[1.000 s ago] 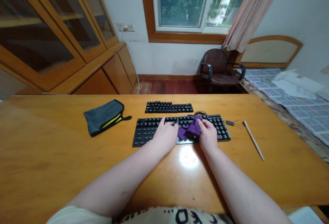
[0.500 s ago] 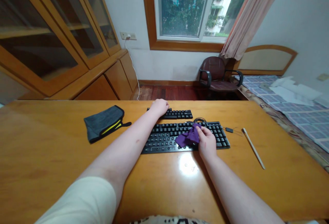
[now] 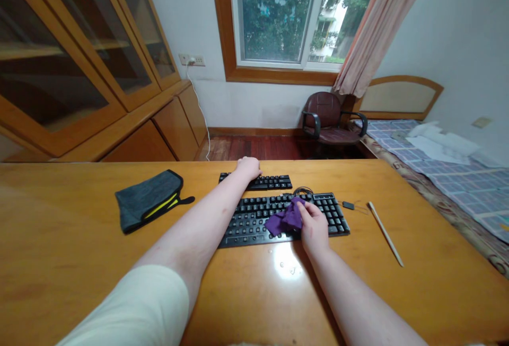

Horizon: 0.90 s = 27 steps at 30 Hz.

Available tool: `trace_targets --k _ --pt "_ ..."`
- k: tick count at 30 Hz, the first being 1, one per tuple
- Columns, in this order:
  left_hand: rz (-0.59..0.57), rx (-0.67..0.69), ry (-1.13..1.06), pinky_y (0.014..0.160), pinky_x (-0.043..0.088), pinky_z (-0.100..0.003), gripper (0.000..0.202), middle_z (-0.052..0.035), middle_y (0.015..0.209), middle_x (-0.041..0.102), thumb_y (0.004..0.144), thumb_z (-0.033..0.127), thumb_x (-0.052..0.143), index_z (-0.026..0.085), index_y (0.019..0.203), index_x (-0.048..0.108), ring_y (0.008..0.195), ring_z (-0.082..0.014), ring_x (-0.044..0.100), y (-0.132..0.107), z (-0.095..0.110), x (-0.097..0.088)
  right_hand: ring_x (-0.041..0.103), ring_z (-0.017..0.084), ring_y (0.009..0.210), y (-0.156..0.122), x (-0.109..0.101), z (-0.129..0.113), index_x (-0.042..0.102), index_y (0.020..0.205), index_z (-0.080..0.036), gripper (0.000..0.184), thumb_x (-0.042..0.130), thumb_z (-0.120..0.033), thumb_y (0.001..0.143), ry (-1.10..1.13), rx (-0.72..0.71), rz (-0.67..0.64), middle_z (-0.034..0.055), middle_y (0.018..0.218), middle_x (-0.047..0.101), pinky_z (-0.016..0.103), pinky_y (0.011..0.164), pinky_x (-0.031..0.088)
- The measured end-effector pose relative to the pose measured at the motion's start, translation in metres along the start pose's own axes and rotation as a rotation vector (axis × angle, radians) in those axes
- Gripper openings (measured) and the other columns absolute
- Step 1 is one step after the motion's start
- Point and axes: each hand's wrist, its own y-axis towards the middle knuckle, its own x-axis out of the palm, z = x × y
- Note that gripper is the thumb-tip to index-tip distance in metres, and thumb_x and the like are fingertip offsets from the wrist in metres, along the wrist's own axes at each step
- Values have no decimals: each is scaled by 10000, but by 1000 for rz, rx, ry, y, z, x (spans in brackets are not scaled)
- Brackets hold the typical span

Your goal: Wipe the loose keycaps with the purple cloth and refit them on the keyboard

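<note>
My left hand [image 3: 248, 168] is over the rows of black keycaps [image 3: 274, 182] laid along the desk's far side. Its fingers curl downward and the fingertips are mostly hidden, so whether a keycap is between them does not show. In my right hand [image 3: 315, 225], a crumpled purple cloth [image 3: 284, 220] is pinched between thumb and fingers, resting over the middle of the black keyboard [image 3: 336, 214]. Keycaps sit on the keyboard's right block and upper rows; lower down at the left, bare key switches show. My left forearm crosses in front of its left end.
A grey pouch with yellow lining [image 3: 149, 201] lies to the left. Behind the keyboard is a coiled cable [image 3: 303, 191]. To the right are a small dark tag with thin wire [image 3: 348, 205] and a pale stick-like brush [image 3: 385, 233]. A chair [image 3: 328, 118] stands beyond the desk.
The camera view has shifted a little. My left hand has moved slightly rightward along the keycap rows. My right hand keeps the cloth at nearly the same spot on the keyboard.
</note>
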Motion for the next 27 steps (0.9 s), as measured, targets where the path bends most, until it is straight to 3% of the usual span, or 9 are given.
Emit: trace_targets --k 3,6,9,13,20,24,27 --pt "28 70 -124 811 435 -322 109 -80 818 678 683 266 620 177 723 670 856 -221 599 -3 6 -2 587 178 669 0 0 1 668 795 -153 296 627 -427 690 5 3 -4 27 712 662 289 644 462" --pt "85 144 -267 778 454 -266 180 -55 877 666 763 265 543 176 896 623 832 -165 611 -15 16 -6 584 174 681 0 -1 1 660 798 -155 280 616 -416 706 16 -8 -15 24 727 659 284 650 458" --pt "121 185 -409 733 475 -226 216 -37 925 651 817 248 468 172 1002 549 781 -115 626 -37 27 -8 580 170 691 0 0 0 658 797 -156 261 607 -400 721 11 -26 -42 24 735 658 281 657 454" --pt "66 212 -857 746 492 -254 152 -48 890 656 789 204 511 148 920 564 766 -123 639 -79 33 -9 583 163 656 -2 0 1 657 833 -165 271 620 -403 708 25 -7 -70 24 754 664 274 612 454" --pt "-85 47 -1161 763 484 -291 209 -40 816 652 707 156 613 143 913 579 767 -146 640 -154 27 -3 596 170 716 -6 3 2 650 830 -181 231 638 -370 698 39 -70 -129 33 799 668 287 651 470" --pt "-27 -51 -1328 675 488 -273 225 2 703 614 759 235 576 157 961 514 666 -139 646 -180 27 10 609 182 776 -11 6 3 627 932 -201 267 645 -336 703 61 -94 -281 54 892 668 306 674 490" --pt "23 -41 -1375 649 486 -265 171 12 670 592 746 245 590 152 860 502 647 -141 641 -188 30 21 609 164 755 -14 9 5 615 946 -216 255 648 -302 708 55 -99 -369 46 882 664 299 677 495"
